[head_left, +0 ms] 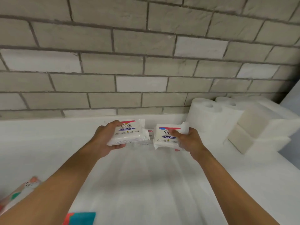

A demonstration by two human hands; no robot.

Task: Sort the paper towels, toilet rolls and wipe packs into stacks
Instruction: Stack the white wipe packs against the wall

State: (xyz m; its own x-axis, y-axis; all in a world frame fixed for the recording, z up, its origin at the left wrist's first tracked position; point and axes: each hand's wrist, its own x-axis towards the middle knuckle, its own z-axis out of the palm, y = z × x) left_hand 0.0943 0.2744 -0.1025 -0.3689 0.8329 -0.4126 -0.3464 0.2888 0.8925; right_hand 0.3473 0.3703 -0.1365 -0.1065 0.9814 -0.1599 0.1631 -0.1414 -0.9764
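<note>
My left hand grips a white wipe pack with a pink top edge and a purple label, held just above the white surface. My right hand grips a second wipe pack of the same kind, thumb across its face. Between the two packs a third wipe pack lies partly hidden near the wall. At the back right stand white paper towel rolls upright against the wall, with folded white paper towel stacks beside them.
A white cloth-covered surface runs to a grey brick wall. A colourful patterned pack lies at the near left under my forearm, and a teal and red item sits at the bottom edge.
</note>
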